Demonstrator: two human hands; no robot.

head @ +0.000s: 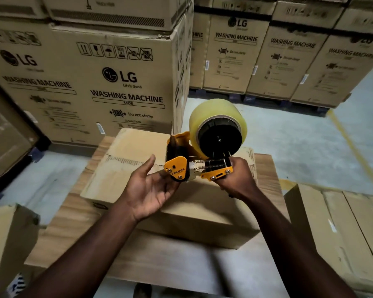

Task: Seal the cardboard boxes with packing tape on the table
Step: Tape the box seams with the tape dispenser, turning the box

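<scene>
Brown cardboard box (pixel 125 160): lying flat on the wooden worktop (pixel 73 222).
Right hand (pixel 235 179): fingers clamped round the orange-and-black tape dispenser (pixel 194 166) handle, above the box.
Left hand (pixel 151 190): fingers loose and wide, under its nose.
Risk: the toothed blade could nick those fingertips!

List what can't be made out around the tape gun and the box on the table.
All in the head view:
- Tape gun handle: wrapped inside the right hand.
- Left hand fingertips: behind the gun's front, so whether they pinch tape is unclear.
- Box seam, near end: covered by the gun and hands.
- Small print on the washing machine cartons: blurred.
- Table legs: hidden under its top.
</scene>
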